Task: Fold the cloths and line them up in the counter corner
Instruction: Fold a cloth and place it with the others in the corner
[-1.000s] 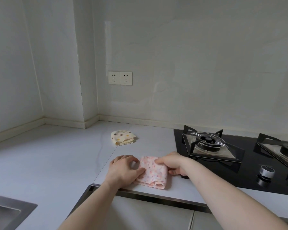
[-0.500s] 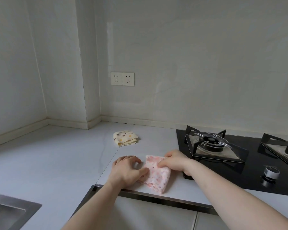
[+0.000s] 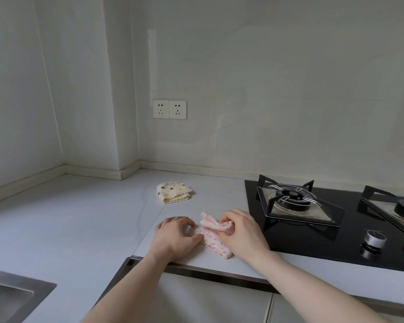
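Folding the pink cloth [image 3: 214,237] at the counter's [image 3: 68,229] front edge: right hand [image 3: 239,230] pinches the raised right edge, left hand [image 3: 176,235] pins the left side; the fold travels leftward. The folded yellow cloth [image 3: 174,191] lies behind, nearer the corner.

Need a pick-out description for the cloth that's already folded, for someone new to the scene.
Start at the double wall socket on the back wall and drop straight down to the pale grey countertop. The folded cream cloth with brown and yellow dots lies there alone, untouched. The only other cloth, the pink speckled cloth, sits nearer the counter's front edge under both hands.
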Available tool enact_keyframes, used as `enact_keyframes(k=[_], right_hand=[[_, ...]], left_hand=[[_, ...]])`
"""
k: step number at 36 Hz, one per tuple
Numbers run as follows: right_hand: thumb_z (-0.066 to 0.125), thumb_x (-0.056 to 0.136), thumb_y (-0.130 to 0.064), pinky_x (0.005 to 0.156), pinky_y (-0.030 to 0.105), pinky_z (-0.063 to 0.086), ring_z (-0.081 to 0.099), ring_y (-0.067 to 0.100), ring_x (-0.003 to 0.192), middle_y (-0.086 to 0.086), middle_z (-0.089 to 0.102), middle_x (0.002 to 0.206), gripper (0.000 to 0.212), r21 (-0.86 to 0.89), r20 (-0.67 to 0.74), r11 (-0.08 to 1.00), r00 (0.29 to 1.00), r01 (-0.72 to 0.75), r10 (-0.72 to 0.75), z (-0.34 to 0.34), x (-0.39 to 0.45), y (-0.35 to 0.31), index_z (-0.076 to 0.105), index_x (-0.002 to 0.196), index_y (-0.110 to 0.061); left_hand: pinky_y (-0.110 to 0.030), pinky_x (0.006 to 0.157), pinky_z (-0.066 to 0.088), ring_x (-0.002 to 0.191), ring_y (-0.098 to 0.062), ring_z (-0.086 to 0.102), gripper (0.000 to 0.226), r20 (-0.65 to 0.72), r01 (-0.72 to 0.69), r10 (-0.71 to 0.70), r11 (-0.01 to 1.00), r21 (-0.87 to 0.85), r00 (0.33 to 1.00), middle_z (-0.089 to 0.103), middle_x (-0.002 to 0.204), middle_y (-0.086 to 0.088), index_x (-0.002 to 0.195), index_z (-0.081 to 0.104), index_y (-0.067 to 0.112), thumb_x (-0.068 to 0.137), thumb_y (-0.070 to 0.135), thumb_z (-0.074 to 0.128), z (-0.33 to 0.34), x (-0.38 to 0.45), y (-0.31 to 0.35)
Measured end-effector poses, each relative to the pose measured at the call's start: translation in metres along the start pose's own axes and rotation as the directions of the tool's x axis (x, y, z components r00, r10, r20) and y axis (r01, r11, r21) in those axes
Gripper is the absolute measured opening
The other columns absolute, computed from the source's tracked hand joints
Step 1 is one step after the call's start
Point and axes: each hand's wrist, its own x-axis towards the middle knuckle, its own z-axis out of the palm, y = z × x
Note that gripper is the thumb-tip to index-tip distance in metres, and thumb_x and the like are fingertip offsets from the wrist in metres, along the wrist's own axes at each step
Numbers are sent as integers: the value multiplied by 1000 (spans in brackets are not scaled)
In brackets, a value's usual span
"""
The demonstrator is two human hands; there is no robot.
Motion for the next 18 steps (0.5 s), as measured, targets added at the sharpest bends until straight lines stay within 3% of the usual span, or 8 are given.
enact_keyframes(k=[2, 6, 10, 14, 18], right_hand=[[68, 87, -20, 74, 22, 46, 51, 6, 93, -14, 58, 94, 4, 3, 11, 1000, 1000, 9, -10, 2, -5, 3, 66, 91, -21], [68, 87, -22, 77, 10, 39, 49, 1, 96, -17, 60, 96, 13, 30, 36, 999, 999, 37, -38, 8, -16, 12, 70, 99, -28], [66, 88, -25, 82, 18, 45, 51, -1, 96, -18, 65, 93, 13, 82, 67, 995, 996, 60, -66, 16, -25, 17, 73, 98, -31], [67, 86, -29, 77, 15, 45, 56, 1, 94, -18, 67, 88, 14, 149, 9, 989, 1000, 7, -8, 19, -30, 16, 76, 95, -32], [69, 81, -32, 81, 19, 47, 57, 4, 93, -16, 71, 87, 12, 149, 11, 988, 999, 35, -37, 21, -29, 13, 78, 88, -29]], left_hand=[[-37, 112, 30, 134, -15, 44, 55, -4, -6, 6, 1000, 6, 1000, 59, 134, 21, 120, 62, 42, 77, 73, 49, 1, 0, -1], [-36, 110, 31, 132, -15, 45, 53, -11, -9, 9, 1000, 18, 1000, 60, 133, 20, 120, 62, 41, 79, 73, 50, 2, -1, -2], [-36, 109, 33, 130, -16, 47, 53, -12, -9, 10, 1000, 29, 1000, 61, 131, 19, 120, 62, 41, 80, 73, 49, 2, -1, -2], [-37, 108, 34, 130, -16, 47, 51, -6, -9, 9, 999, 32, 1000, 61, 130, 20, 118, 63, 42, 79, 72, 47, 1, 0, -2], [-38, 108, 33, 129, -16, 49, 47, 20, 10, -8, 997, -71, 1000, 63, 130, 19, 112, 66, 43, 77, 56, 38, -2, 1, -4]])
